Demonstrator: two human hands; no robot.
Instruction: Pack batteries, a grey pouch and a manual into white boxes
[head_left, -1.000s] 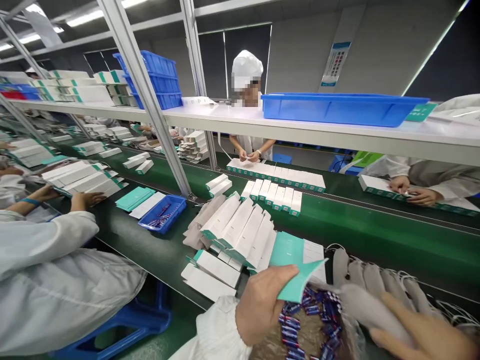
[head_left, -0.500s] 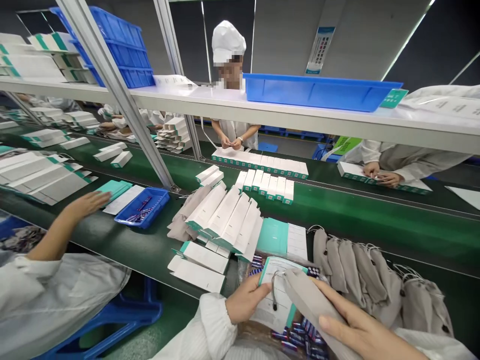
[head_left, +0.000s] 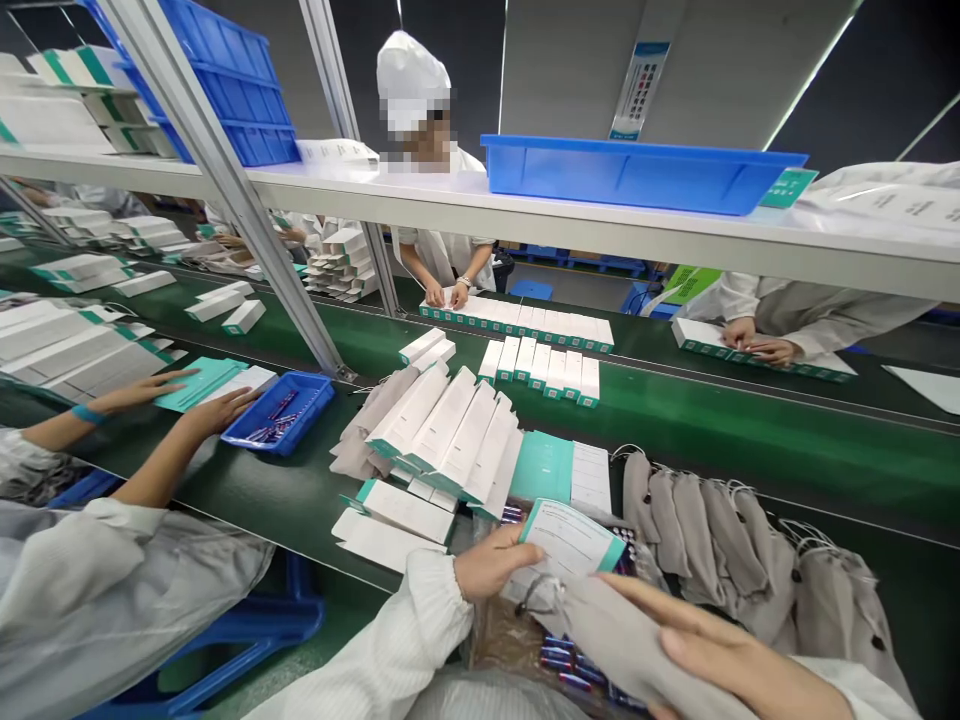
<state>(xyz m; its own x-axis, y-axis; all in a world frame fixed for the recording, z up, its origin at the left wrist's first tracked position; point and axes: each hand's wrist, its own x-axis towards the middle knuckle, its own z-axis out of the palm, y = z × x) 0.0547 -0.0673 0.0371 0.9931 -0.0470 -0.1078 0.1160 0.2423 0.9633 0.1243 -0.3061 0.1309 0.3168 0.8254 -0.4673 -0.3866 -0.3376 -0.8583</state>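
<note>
My left hand [head_left: 491, 565] pinches a white and teal leaflet [head_left: 576, 535] at its left edge. Wrapped round a filled grey drawstring pouch [head_left: 611, 620] is my right hand [head_left: 724, 640]; the pouch's cord end points toward my left hand, and its top lies over the leaflet's lower part. Below both, blue-and-red batteries [head_left: 556, 655] lie in a clear plastic bag, partly hidden by the pouch. Several more grey pouches [head_left: 701, 530] lie side by side to the right. Beyond the leaflet is a stack of teal and white leaflets [head_left: 544, 465].
White boxes [head_left: 446, 425] are piled left of the leaflets. A blue tray [head_left: 281, 415] with batteries stands farther left, near a co-worker's hands [head_left: 221, 410]. Green conveyor belt [head_left: 675, 405] runs behind. Overhead, a shelf [head_left: 420, 205] carries a blue bin [head_left: 637, 175]. Two people work opposite.
The pouch has moved down and left relative to the leaflet, its cord end now below my left hand. The neighbour's second hand has come in beside the leaflets on the left.
</note>
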